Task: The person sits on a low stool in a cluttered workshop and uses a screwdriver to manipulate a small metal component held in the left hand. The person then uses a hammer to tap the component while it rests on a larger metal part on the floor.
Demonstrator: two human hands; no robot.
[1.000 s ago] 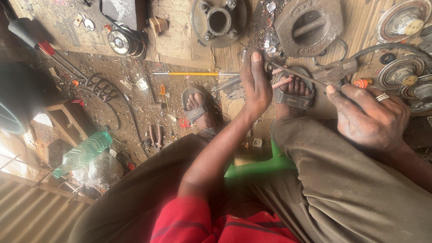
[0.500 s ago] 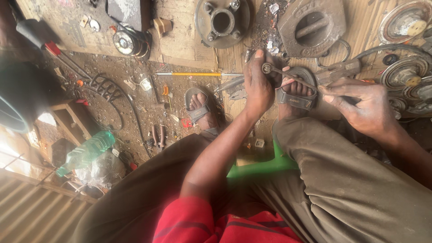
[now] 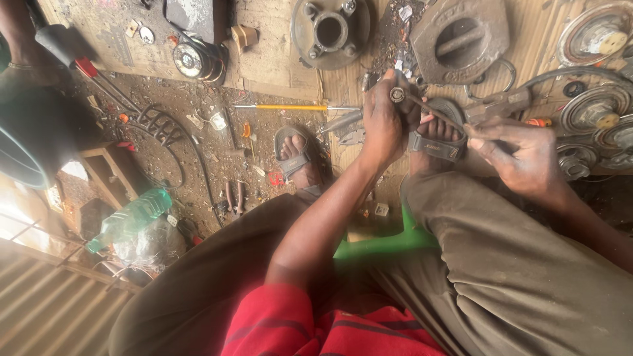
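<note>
— Right, what have I got in front of me? Talk me through the hands first.

— From my feed, the left hand is curled tight around a small round metal part, which pokes out at the top of the fist. A thin metal rod runs from that part down and across to the right hand, whose fingers are closed on its other end. So both hands are clamped, one at each end of the same piece, held up above the right foot.

— And where is that relative to the body?

— I see it over the right sandalled foot, out past the knee. The left sandalled foot sits apart on the dirt floor.

— What lies around?

— Just beyond the left hand there is a yellow-handled screwdriver lying flat on the ground. Further out rest a round metal hub with bolt holes and a heavy grey casting with an oval opening. Off to the right I count several round pulley-like discs. A green plastic bottle lies well away on the left, near a small wooden box. Under the legs a green stool shows.
</note>
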